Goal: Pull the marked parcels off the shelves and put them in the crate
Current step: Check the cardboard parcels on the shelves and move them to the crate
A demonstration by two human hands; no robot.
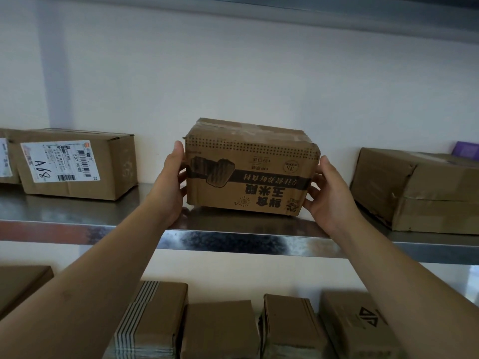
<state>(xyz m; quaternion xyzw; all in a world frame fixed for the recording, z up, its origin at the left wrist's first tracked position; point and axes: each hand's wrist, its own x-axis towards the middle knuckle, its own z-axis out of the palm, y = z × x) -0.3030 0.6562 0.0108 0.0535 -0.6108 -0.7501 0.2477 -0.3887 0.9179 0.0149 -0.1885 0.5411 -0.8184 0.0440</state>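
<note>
- Printed parcel (252,170) sits upside-down on steel shelf (77,211), near front edge, w/ its print inverted.
- Left hand (169,187) clasps its left end, right hand (328,194) its right end; fingers curled round the corners.
- Two-sided clamp: prob. to slide it out level.
- Labelled box "A68" (77,164) well left of parcel; crate not in view.

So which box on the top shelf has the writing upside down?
The middle box, held by the left hand and right hand. Its print is upside down.
</note>
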